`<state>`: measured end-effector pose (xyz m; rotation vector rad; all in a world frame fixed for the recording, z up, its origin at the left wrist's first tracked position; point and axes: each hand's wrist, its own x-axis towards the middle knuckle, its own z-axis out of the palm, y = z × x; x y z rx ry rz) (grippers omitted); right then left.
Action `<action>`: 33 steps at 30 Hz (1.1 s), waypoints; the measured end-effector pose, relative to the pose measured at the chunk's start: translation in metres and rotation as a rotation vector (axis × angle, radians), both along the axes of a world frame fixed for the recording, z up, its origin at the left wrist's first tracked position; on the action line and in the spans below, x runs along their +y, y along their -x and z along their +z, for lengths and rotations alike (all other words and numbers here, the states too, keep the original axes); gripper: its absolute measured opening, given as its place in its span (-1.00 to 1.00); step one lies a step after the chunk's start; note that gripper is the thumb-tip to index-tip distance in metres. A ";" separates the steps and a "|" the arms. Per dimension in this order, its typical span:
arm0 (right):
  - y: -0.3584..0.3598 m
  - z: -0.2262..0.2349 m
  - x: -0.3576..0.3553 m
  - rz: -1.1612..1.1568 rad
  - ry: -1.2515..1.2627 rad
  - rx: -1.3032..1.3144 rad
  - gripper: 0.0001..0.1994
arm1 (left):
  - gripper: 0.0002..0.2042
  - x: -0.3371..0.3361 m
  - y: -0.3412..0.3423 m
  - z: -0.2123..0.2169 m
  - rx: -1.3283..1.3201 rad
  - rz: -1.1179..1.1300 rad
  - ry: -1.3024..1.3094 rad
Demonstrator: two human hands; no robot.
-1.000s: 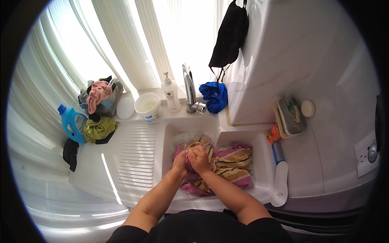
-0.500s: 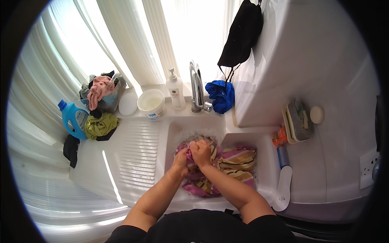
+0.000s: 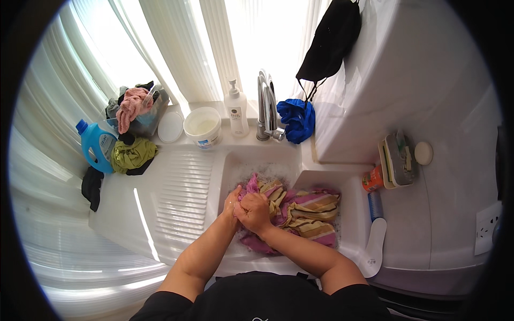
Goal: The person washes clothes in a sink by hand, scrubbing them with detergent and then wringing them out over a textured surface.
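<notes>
A wet striped cloth [image 3: 313,214] in pink, tan and dark brown lies bunched in the soapy water of a white sink basin [image 3: 227,174]. My right hand [image 3: 254,211] is closed in a fist on a fold of it, at the basin's left side. Pressed against that fist, my left hand [image 3: 231,202] is closed on the same cloth, its fingers partly hidden behind the right hand and the fabric. A pink end of the cloth sticks up just beyond both hands. The rest spreads to the right, under my right forearm.
Left of the basin is a ribbed washboard [image 3: 183,195]. Behind stand a white tub [image 3: 202,128], a pump bottle [image 3: 236,112] and a chrome faucet [image 3: 266,107]. Clothes [image 3: 134,155] and a blue detergent bottle [image 3: 98,146] sit far left; a brush [image 3: 375,241] and soap box [image 3: 397,160] lie right.
Both hands have moved a little left and toward me, pulling a pink fold along. More of the striped cloth shows beyond them. The view has shifted slightly.
</notes>
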<state>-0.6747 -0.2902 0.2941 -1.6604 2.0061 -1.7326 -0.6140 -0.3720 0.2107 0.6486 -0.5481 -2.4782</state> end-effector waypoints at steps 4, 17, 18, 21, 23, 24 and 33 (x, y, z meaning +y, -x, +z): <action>0.057 -0.058 -0.015 -0.278 -0.106 -0.072 -0.71 | -0.80 0.013 0.012 0.078 -0.549 -0.157 -0.011; 0.107 -0.101 -0.034 -0.307 -0.777 0.243 -0.62 | -0.31 -0.044 0.037 -0.019 -1.243 -0.207 1.595; 0.111 -0.106 -0.032 -0.291 -0.863 0.327 -0.63 | -0.33 -0.036 0.041 -0.023 -1.292 -0.238 1.515; 0.125 -0.113 -0.038 -0.290 -1.064 0.274 -0.66 | -0.37 -0.040 0.063 -0.045 -1.351 -0.587 1.279; 0.133 -0.115 -0.046 -0.218 -1.228 0.110 -0.73 | -0.44 -0.050 0.077 -0.110 -1.390 -0.774 1.324; 0.134 -0.117 -0.050 -0.184 -1.300 0.099 -0.73 | -0.47 -0.057 0.086 -0.169 -1.389 -0.853 1.446; 0.157 -0.263 -0.051 -0.006 -0.972 0.131 -0.65 | -0.64 -0.068 0.094 -0.094 -1.551 -0.860 1.477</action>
